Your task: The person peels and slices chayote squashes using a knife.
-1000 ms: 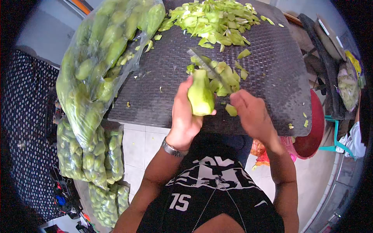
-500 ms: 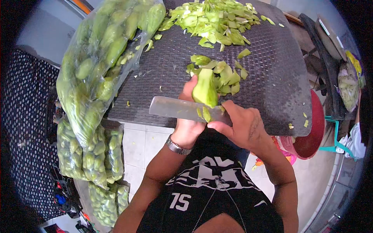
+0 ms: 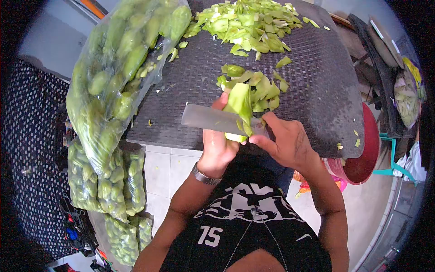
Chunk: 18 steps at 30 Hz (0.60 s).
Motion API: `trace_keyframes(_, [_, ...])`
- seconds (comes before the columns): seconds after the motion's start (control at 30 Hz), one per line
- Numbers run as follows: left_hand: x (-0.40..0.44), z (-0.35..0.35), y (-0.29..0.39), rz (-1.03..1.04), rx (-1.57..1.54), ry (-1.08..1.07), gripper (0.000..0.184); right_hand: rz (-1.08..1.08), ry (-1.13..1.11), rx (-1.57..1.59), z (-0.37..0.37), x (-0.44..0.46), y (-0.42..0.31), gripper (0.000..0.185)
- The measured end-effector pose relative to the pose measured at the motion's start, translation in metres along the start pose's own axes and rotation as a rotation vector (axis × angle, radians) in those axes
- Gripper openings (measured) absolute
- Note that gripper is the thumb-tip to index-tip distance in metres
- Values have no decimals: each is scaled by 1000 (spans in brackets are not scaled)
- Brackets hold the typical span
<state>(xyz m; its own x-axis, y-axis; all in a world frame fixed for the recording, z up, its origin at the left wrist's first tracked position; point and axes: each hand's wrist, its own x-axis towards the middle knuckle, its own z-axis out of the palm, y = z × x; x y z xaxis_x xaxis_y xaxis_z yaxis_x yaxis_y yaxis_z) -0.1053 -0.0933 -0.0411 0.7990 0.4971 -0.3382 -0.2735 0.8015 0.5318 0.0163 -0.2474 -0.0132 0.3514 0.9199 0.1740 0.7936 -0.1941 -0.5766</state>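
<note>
My left hand (image 3: 217, 147) is wrapped round the near end of a partly peeled, pale green, oblong fruit (image 3: 240, 99); the frames do not settle its kind. In my right hand (image 3: 287, 140) is a knife (image 3: 210, 119) with a broad, blunt-ended blade. Its handle is mostly hidden by the fingers. The blade lies crosswise over the fruit, touching it, and a strip of peel clings to the blade. Just beyond the fruit, loose green peelings (image 3: 263, 90) lie on the dark woven-pattern tabletop (image 3: 190, 86).
A larger heap of peelings (image 3: 249, 25) covers the table's far side. A clear plastic bag of green fruit (image 3: 122, 68) drapes over the left edge, with more filled bags (image 3: 95, 181) below. A red tub (image 3: 364, 154) and a teal stool (image 3: 389, 154) stand at right.
The knife blade has shifted slightly right and up across the fruit. The fruit has tilted a little, and its pale lower end now shows below the blade. Both hands keep their grip.
</note>
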Motion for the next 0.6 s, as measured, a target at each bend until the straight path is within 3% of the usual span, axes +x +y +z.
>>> trace_keyframes(0.13, [-17, 11, 2, -6, 146, 124, 51, 94, 40, 12, -3, 9, 24, 50])
trace_keyframes(0.3, [-23, 18, 15, -114, 121, 27, 56, 259, 73, 45, -9, 27, 76, 59])
trace_keyframes(0.37, [-24, 19, 18, -108, 67, 34, 57, 691, -188, 474, -22, 27, 76, 68])
trace_keyframes(0.43, [-15, 9, 15, -82, 23, 4, 55, 811, -242, 828, -25, 25, 71, 64])
trace_keyframes(0.47, [-11, 8, 13, -65, 20, 40, 54, 781, -289, 820, -27, 23, 64, 59])
trace_keyframes(0.53, [-2, 4, 10, -38, 52, 41, 50, 438, -61, 547, -9, 12, 42, 53])
trace_keyframes(0.6, [2, 6, 3, 21, 15, 26, 44, 235, 37, 308, 4, 0, 11, 49])
